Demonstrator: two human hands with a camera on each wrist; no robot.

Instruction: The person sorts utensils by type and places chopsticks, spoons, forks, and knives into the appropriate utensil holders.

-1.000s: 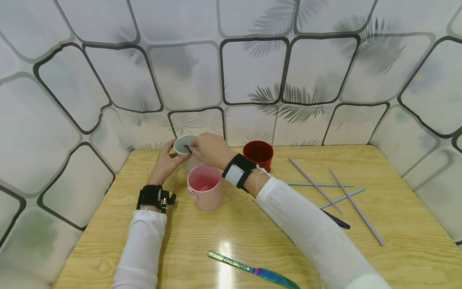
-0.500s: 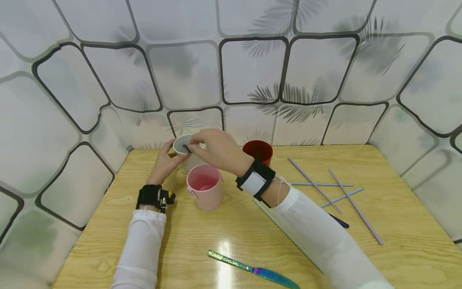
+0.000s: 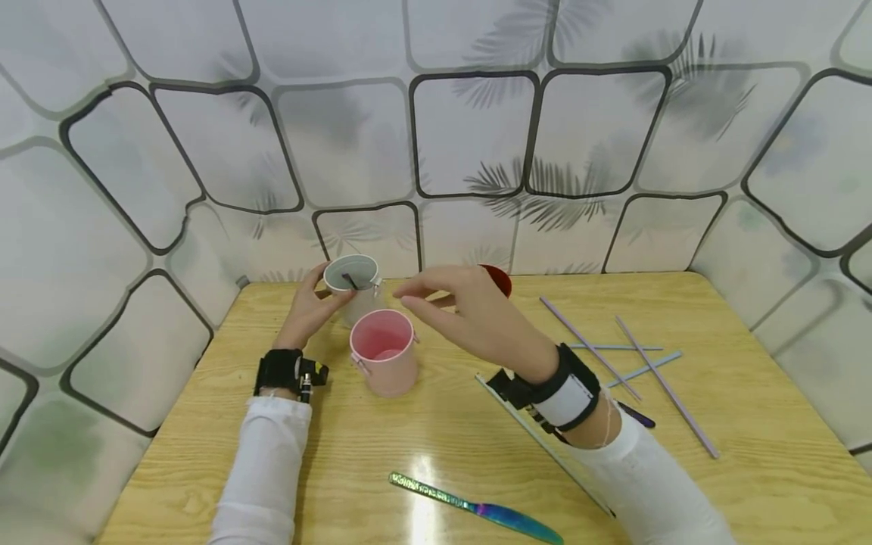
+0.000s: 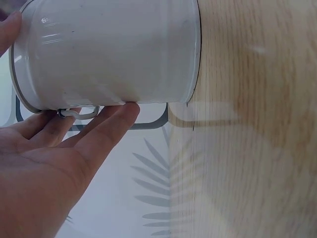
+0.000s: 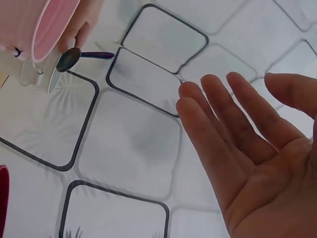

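A small white metal bucket (image 3: 365, 309) stands at the back left of the wooden table. My left hand (image 3: 304, 309) holds it, with fingers along one side and the thumb at its rim. A spoon (image 5: 69, 58) with a dark bowl and purple handle is at the bucket's mouth, near the left fingertips; the head view shows only a short dark piece of it. My right hand (image 3: 470, 309) is in the air, to the right of the pink bucket (image 3: 388, 363). Its palm and spread fingers (image 5: 242, 119) show in the right wrist view, holding nothing.
A red bucket (image 3: 500, 279) is partly hidden behind my right hand. An iridescent knife (image 3: 477, 507) lies at the front. Thin purple sticks (image 3: 671, 390) and blue sticks (image 3: 643, 369) cross at the right, near a dark purple handle (image 3: 636, 415). A pale stick (image 3: 524, 425) passes under my right forearm.
My right hand has let go of the spoon at the white bucket and moved right, its fingers loosening. The left hand stays on the white bucket.
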